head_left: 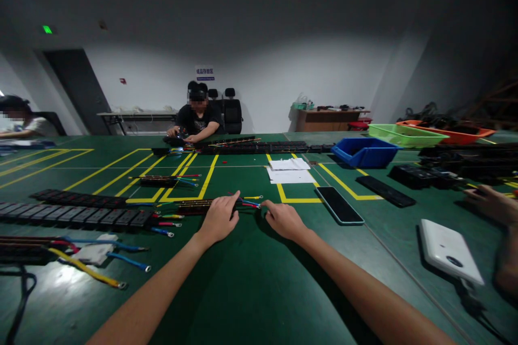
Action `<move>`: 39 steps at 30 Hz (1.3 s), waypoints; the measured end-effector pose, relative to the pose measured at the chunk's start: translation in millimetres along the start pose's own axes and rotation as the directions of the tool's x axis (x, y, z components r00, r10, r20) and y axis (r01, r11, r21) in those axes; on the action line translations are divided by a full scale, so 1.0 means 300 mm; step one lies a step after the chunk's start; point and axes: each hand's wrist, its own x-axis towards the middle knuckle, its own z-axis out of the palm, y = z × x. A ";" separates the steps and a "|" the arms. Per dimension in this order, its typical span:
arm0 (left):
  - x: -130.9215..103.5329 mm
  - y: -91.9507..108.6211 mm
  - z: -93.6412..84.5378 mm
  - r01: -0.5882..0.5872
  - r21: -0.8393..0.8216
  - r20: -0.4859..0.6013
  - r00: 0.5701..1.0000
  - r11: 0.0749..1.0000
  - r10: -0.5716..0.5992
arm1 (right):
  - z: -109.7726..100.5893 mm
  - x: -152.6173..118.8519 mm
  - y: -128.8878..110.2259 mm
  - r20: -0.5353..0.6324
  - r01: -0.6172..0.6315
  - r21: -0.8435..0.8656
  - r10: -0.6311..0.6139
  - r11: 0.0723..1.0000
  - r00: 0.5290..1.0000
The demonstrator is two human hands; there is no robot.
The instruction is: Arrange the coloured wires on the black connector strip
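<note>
My left hand [220,216] lies over a black strip with coloured wires [194,206], its fingers closed down on the strip's right end. Under the hand, part of the strip is hidden. Blue, red and yellow leads with ring terminals [256,205] stick out to the right of it. My right hand [286,221] is just right of these leads, index finger stretched out with its tip at or very near the terminals. Its other fingers are curled loosely, and nothing shows in them.
Longer black strips [73,216] with wired ends lie at left. A smaller wired strip [159,180] is farther back. Papers [289,175], a phone [339,206], a blue bin [364,153] and a white device [449,250] are rightward. Another person's hand [491,204] reaches in; a person [198,116] sits opposite.
</note>
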 end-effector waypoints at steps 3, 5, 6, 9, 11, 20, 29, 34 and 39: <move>0.000 -0.001 0.002 -0.011 -0.002 -0.011 1.000 1.000 0.011 | -0.005 -0.003 -0.004 -0.006 -0.038 0.015 0.038 0.999 0.999; 0.001 0.001 0.002 -0.013 -0.005 -0.014 1.000 1.000 0.013 | -0.004 -0.005 -0.003 -0.018 -0.043 0.031 0.043 0.999 0.999; 0.001 0.001 0.001 -0.012 -0.005 -0.013 1.000 1.000 0.012 | -0.003 -0.005 -0.001 -0.022 -0.033 0.037 0.034 0.999 0.999; 0.003 0.004 -0.002 -0.003 -0.009 -0.002 1.000 1.000 0.003 | 0.003 -0.004 0.005 -0.013 0.010 0.035 -0.010 0.999 1.000; 0.003 0.005 -0.004 0.003 -0.014 0.008 1.000 1.000 -0.003 | 0.005 -0.003 0.008 0.000 0.017 0.033 -0.017 0.999 1.000; 0.000 0.014 -0.020 0.013 -0.020 0.030 0.999 1.000 -0.013 | 0.003 -0.004 0.002 -0.011 -0.031 0.044 0.032 0.999 0.999; 0.004 0.011 -0.011 -0.002 0.006 0.010 1.000 1.000 0.002 | 0.007 -0.005 0.004 -0.007 -0.018 0.019 0.018 1.000 1.000; 0.002 0.009 -0.012 -0.003 0.001 0.011 1.000 1.000 0.003 | 0.004 -0.004 0.003 0.001 0.027 0.004 -0.027 1.000 1.000; 0.001 0.011 -0.013 -0.003 -0.008 0.013 1.000 1.000 0.003 | 0.001 -0.005 0.000 0.008 -0.001 0.012 0.001 1.000 1.000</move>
